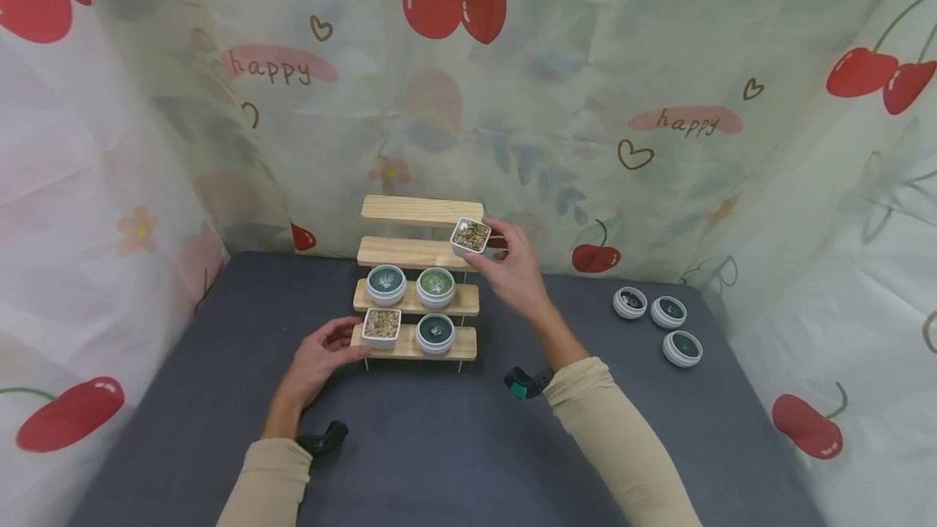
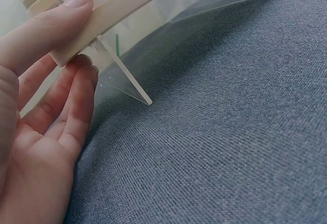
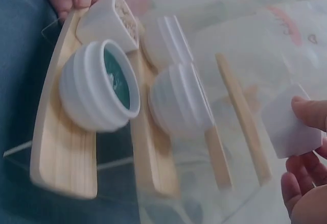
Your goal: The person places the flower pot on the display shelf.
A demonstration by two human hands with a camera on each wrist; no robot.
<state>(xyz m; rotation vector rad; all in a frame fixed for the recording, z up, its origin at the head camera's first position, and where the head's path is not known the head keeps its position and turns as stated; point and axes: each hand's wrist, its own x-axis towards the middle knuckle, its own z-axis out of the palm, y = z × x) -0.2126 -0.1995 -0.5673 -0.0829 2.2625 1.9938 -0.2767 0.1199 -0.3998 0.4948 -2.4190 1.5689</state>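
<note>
My left hand (image 1: 318, 360) grips the left end of the lowest board of a four-tier wooden stand (image 1: 466, 344), thumb on top and fingertips beneath. Near that thumb, a square white pot (image 1: 381, 341) of pale granules sits on the board, beside a round white pot (image 1: 435, 333) with a dark green top. Two more round pots, one teal-topped (image 1: 385, 285) and one lighter green (image 1: 436, 286), occupy the tier behind. My right hand (image 1: 516, 271) holds another square white pot (image 1: 471, 236) of brownish granules between thumb and fingers, over the right end of the upper boards.
Several white round pots, among them one (image 1: 668, 312) with a dark top, stand at the right back of the dark cloth-covered table (image 1: 454, 446). A cherry-printed curtain (image 1: 542, 88) hangs close behind the stand and along both sides. Clear legs support the stand.
</note>
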